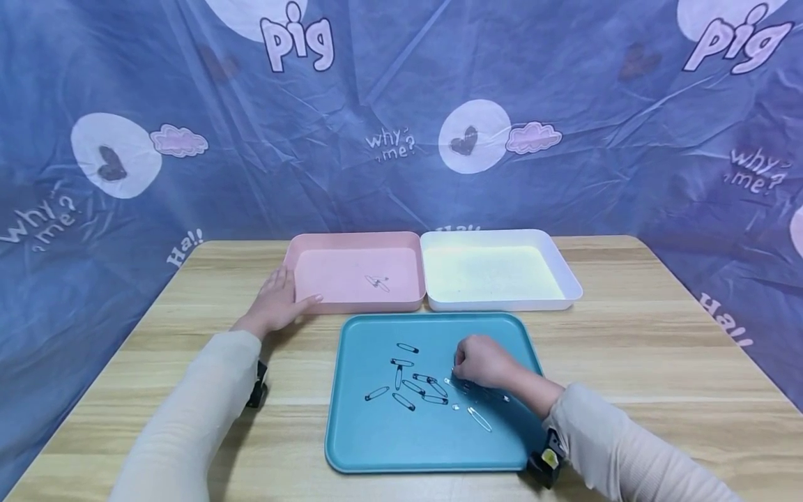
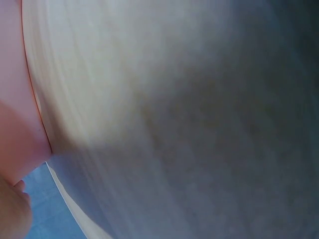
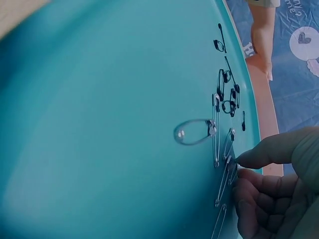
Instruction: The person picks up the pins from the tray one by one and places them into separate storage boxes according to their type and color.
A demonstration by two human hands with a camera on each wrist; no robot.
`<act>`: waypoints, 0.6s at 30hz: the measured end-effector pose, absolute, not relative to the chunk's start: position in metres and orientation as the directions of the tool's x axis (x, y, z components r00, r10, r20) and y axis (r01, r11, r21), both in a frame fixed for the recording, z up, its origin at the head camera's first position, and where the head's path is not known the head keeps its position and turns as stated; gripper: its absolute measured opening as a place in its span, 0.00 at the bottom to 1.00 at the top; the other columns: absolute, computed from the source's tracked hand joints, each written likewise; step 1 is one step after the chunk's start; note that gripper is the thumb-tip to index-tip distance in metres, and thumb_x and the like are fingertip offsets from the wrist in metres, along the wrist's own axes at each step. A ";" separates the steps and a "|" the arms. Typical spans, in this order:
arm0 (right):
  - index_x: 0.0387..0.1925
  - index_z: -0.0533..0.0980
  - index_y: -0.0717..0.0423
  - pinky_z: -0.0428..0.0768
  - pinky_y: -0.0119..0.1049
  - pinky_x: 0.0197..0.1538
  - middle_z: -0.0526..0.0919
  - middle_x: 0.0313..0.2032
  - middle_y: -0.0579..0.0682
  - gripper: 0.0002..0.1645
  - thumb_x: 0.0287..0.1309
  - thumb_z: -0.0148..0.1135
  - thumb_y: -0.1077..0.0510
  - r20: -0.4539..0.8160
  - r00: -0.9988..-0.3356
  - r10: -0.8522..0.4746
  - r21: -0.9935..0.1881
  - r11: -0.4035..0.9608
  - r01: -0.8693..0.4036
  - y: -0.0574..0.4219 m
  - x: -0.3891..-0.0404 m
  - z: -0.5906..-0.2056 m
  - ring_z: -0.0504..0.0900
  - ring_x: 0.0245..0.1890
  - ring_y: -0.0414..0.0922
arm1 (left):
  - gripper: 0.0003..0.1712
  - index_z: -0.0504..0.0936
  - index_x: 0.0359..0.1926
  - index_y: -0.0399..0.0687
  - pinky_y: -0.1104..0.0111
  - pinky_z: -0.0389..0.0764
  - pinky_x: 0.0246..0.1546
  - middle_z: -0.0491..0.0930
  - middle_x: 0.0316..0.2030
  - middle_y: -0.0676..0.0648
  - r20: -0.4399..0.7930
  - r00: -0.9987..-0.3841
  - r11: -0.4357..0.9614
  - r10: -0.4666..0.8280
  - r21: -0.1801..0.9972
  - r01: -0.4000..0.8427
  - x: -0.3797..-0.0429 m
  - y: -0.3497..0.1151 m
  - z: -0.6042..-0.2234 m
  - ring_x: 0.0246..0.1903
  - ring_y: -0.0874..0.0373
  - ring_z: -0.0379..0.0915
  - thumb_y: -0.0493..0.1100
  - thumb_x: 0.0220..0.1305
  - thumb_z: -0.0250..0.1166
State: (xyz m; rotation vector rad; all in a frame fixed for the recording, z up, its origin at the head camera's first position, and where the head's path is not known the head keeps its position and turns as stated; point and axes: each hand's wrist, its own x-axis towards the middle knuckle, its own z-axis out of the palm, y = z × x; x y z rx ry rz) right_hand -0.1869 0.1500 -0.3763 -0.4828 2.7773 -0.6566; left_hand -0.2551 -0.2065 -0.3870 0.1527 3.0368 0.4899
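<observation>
With the clock centred on the blue-green tray (image 1: 433, 450), the right forearm enters from 4 o'clock. The right hand (image 1: 486, 361) bends down over the tray at 2 o'clock, fingers curled and tips nearly together at the silver safety pins (image 3: 223, 183); whether one is pinched I cannot tell. Black safety pins (image 1: 403, 402) lie scattered toward 10 o'clock.

The left arm comes in from 8 o'clock. Its left hand (image 1: 276, 300), at 10 o'clock, spreads round the near-left corner of a pink tray (image 1: 351, 307), thumb at the front rim, fingers along the side, gripping nothing else. A few pins (image 1: 378, 282) lie in that tray, at 11 o'clock; a white tray (image 1: 502, 305) sits beside it at 1 o'clock.

The blue backdrop (image 1: 351, 188) reads "pig" at 11 and between 1 and 2, "why me?" near 12, 10 and 2, and "Ha!!" at 10.
</observation>
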 end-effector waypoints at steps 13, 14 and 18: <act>0.03 0.64 0.56 0.62 0.28 0.14 0.63 0.05 0.44 0.18 0.40 0.53 0.70 -0.194 -0.905 -0.380 -0.576 0.790 -0.208 0.157 -0.193 -0.375 0.64 0.07 0.39 | 0.58 0.33 0.61 0.25 0.51 0.32 0.59 0.29 0.62 0.30 -0.056 -0.992 0.947 0.109 0.309 0.087 -0.256 -0.207 -0.386 0.61 0.39 0.25 0.72 0.53 0.39; 0.04 0.65 0.57 0.65 0.28 0.14 0.65 0.05 0.45 0.17 0.41 0.53 0.70 -0.208 -0.905 -0.371 -0.591 0.785 -0.185 0.158 -0.194 -0.375 0.66 0.08 0.39 | 0.58 0.33 0.61 0.25 0.51 0.32 0.59 0.29 0.62 0.30 -0.054 -0.993 0.947 0.108 0.309 0.087 -0.256 -0.207 -0.386 0.61 0.39 0.25 0.72 0.53 0.39; 0.06 0.69 0.61 0.73 0.33 0.17 0.72 0.09 0.50 0.14 0.41 0.52 0.70 -0.251 -0.901 -0.354 -0.648 0.753 -0.115 0.162 -0.197 -0.375 0.72 0.11 0.42 | 0.59 0.33 0.61 0.25 0.51 0.32 0.59 0.30 0.62 0.30 -0.049 -0.993 0.947 0.106 0.311 0.085 -0.256 -0.207 -0.386 0.61 0.39 0.25 0.73 0.52 0.39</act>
